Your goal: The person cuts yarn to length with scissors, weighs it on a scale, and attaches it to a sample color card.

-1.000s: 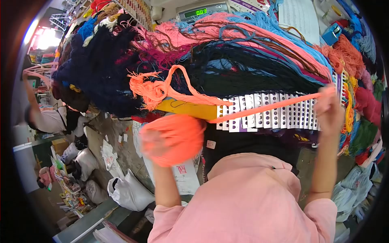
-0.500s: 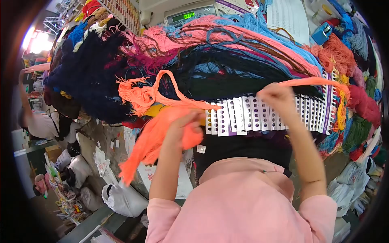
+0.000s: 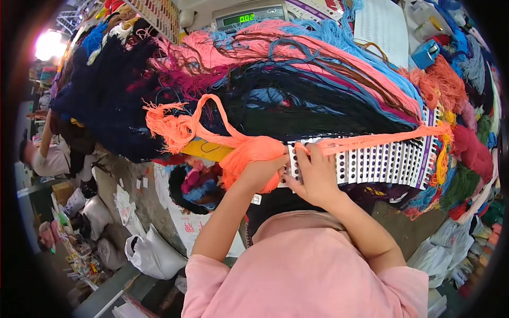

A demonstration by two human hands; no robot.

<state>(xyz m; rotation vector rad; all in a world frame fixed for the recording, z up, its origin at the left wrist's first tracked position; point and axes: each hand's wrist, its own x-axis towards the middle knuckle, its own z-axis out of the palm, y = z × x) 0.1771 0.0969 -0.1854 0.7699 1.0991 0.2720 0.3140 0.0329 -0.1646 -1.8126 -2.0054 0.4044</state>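
My left hand (image 3: 266, 174) is closed round a bundle of bright orange yarn (image 3: 249, 156), which bulges above and beside the fingers. My right hand (image 3: 319, 177) lies over the left end of a row of white thread cards with punched holes (image 3: 371, 165), its thumb and fingers apart. A long orange strand (image 3: 382, 139) runs from beside the right fingers across the tops of the cards to the right. More orange yarn loops in a loose tangle (image 3: 177, 127) up and left of my left hand. The left fingertips are partly hidden by yarn.
Heaped skeins, dark navy (image 3: 116, 100), pink (image 3: 318, 47) and blue, cover the table beyond the cards. Behind them stands a digital scale (image 3: 249, 20) beside a printed sheet (image 3: 380, 29). A white bag (image 3: 156, 254) sits low left; another person (image 3: 53, 159) is at far left.
My right hand has come left and down from above the cards onto their left end. My left hand has moved right with the orange bundle. The orange strand now lies lower along the cards.
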